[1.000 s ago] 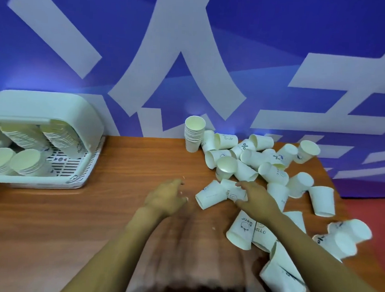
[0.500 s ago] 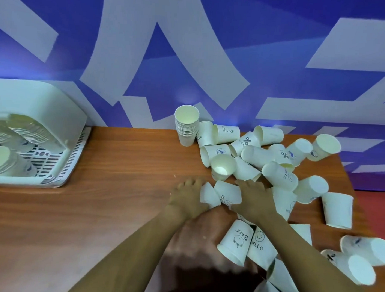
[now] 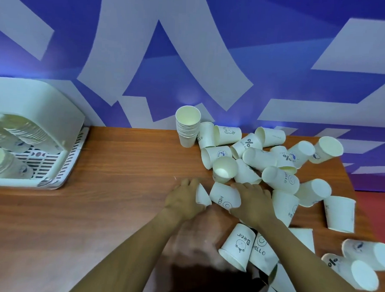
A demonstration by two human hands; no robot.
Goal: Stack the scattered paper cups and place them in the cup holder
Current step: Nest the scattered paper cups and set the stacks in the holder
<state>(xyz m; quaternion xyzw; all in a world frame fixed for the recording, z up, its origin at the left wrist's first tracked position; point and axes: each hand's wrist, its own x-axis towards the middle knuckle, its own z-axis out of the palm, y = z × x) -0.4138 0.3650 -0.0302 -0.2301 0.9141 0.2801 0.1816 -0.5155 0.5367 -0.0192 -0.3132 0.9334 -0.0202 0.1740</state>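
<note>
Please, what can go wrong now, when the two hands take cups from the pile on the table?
1. The left hand and right hand each grip a lying cup at the edge of the pile; pulling them out may send leaning cups rolling.
2. Some cups lie close to the table's right edge and could fall off.
3. The upright stack stands touching the pile; a bump could tip it.

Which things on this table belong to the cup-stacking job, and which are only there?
Part of the job:
- scattered paper cups
- upright stack of cups
- cup holder, already holding stacks
- left hand and right hand, each on a cup

Only there:
- wooden table
- blue and white wall
</note>
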